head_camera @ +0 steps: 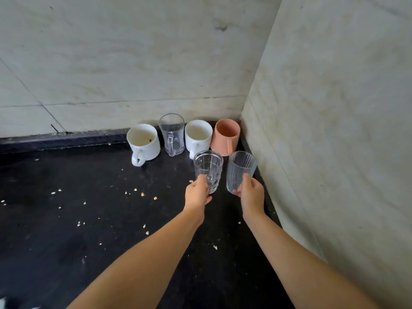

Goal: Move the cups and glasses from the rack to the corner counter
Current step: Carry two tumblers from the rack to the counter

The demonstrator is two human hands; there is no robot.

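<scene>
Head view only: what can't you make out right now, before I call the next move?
- Rack: out of frame, so what remains there is unknown.
- Bases of the patterned glass and plain glass: hidden by the left hand and right hand; touchdown unclear.
- Dark speck inside the left white mug: too small to identify.

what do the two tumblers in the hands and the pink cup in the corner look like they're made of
Left hand's tumbler: clear glass, probably pressed; a raised pattern shows in its wall.
Right hand's tumbler: see-through with a faint bluish haze and vertical lines; glass or clear plastic, hard to tell.
Pink cup: opaque, matte salmon, no shine; likely plastic or matte ceramic.
</scene>
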